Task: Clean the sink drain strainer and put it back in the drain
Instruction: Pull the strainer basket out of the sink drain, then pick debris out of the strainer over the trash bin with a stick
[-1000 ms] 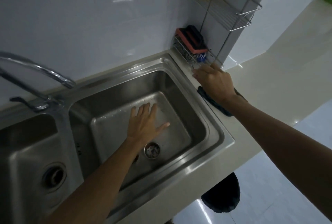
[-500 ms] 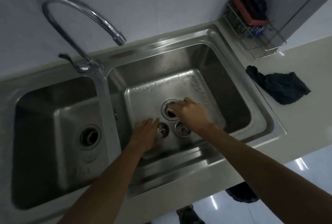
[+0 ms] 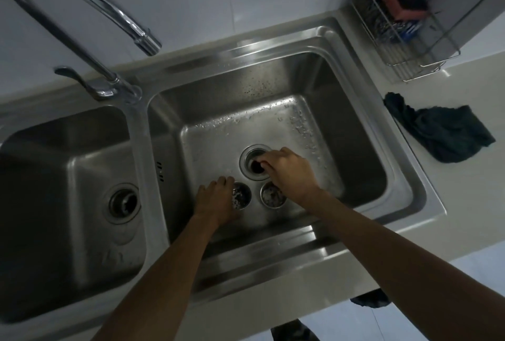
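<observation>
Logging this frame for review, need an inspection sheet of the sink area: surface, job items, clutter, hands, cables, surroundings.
Surface: double steel sink, right basin wet; pale counter.
Job's things: right drain open; two strainer cups holding debris sit on the basin floor beside it.
Clutter: dark cloth on counter.
Grippers: left hand at left cup, grip unclear; right hand, fingertips at drain opening.
Cables: nothing seen.
Surroundings: faucet, no water running; wire rack in the corner; tiled wall.

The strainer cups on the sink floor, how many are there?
2. One strainer cup stands at the left hand fingertips; the other strainer cup is partly under the right hand, near the open drain.
</observation>
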Tool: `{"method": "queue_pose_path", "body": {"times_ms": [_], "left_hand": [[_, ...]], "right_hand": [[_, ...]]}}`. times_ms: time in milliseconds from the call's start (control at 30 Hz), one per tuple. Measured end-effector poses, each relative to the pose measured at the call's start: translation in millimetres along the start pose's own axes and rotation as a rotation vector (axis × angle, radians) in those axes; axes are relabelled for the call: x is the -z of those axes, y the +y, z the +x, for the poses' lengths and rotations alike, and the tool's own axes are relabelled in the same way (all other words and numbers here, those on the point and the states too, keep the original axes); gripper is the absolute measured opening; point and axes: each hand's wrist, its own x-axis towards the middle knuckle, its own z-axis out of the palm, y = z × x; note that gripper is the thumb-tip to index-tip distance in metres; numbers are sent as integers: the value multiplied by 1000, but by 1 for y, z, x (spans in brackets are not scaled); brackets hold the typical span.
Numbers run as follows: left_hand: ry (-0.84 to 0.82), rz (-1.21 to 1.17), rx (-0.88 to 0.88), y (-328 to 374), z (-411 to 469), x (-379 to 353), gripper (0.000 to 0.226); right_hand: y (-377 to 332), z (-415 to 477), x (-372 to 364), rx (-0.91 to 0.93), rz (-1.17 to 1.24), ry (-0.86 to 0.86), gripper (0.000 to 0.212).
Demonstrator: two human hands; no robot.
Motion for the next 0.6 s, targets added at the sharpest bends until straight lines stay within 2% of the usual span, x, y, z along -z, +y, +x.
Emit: {"method": "queue_pose_path", "body": {"times_ms": [133,333,433,600], "left_hand": [[121,-183,30,6,-14,22,79],[282,-321,5,26,-51,74,73],[338,-353,-38,38,-72,99,69],[427,-379,-180,76,-120,132,78]], "right_hand": [[-1,-8,18,-20,73,53,21],[-15,-38,65,-91,125,254,18],[-25,-62,91,-134,148,380,19],[-32,-121,139,-219,143,555,21]]}}
